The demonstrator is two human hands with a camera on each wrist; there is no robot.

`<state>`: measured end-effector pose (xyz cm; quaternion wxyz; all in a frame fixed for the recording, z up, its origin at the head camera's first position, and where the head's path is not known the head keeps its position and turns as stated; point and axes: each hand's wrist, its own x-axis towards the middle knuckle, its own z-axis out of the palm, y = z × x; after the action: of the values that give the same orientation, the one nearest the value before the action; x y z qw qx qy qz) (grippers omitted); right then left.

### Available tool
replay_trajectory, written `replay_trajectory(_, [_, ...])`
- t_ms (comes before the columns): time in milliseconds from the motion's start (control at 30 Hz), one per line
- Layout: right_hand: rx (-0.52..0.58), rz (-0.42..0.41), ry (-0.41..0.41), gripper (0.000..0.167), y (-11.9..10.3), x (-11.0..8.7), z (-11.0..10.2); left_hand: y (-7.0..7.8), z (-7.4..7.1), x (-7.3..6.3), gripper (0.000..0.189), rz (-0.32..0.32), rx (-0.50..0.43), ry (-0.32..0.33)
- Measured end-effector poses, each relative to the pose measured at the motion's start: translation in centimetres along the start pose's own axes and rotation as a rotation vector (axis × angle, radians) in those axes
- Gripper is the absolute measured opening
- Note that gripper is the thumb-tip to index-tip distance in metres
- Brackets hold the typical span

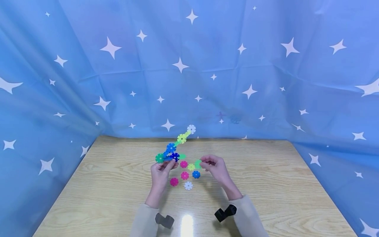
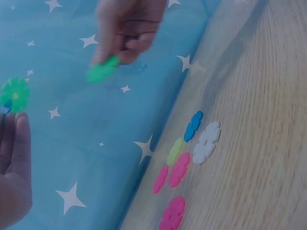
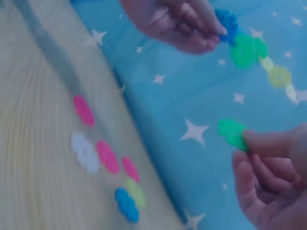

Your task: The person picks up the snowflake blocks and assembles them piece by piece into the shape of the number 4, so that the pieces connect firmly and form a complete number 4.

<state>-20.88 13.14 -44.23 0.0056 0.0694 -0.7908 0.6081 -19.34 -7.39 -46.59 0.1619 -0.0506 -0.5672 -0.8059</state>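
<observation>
My left hand [image 1: 160, 173] pinches a joined chain of notched flower discs. In the head view the chain runs from a green disc [image 1: 159, 158] and a dark blue disc [image 1: 175, 157] up through a blue disc [image 1: 170, 148] and a yellow disc [image 1: 182, 138] to a white disc [image 1: 191, 129]. Between the thumb and fingers of my right hand [image 1: 215, 168] is a single light green disc [image 3: 232, 133], apart from the chain. Both hands are raised above the table. In the left wrist view, only part of the left hand [image 2: 15, 167] shows.
On the wooden table [image 1: 266, 184] lie several loose discs: pink ones [image 1: 174, 182], a yellow one [image 1: 191, 167], a blue one [image 1: 196, 174] and a white one [image 1: 188, 186]. A blue curtain with white stars [image 1: 207, 49] stands behind and at the sides.
</observation>
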Motion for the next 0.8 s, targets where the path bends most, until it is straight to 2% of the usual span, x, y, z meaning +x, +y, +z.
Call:
replay_trajectory(200, [0.119, -0.1, 0.081, 0.012, 0.1, 0.8, 0.8, -0.3, 0.1, -0.1, 0.019, 0.031, 0.022, -0.027])
replay_trajectory(333, [0.175, -0.164, 0.087, 0.012, -0.5, 0.9, 1.2, -0.3, 0.3, -0.2, 0.018, 0.032, 0.024, -0.036])
replay_trajectory(600, [0.225, -0.164, 0.078, 0.014, -1.1, 1.1, 1.5, -0.3, 0.4, -0.2, 0.017, 0.07, 0.039, -0.053])
replay_trajectory(800, [0.26, -0.17, 0.069, 0.015, -1.3, 1.1, 1.6, -0.3, 0.4, -0.2, 0.017, 0.07, 0.036, -0.057])
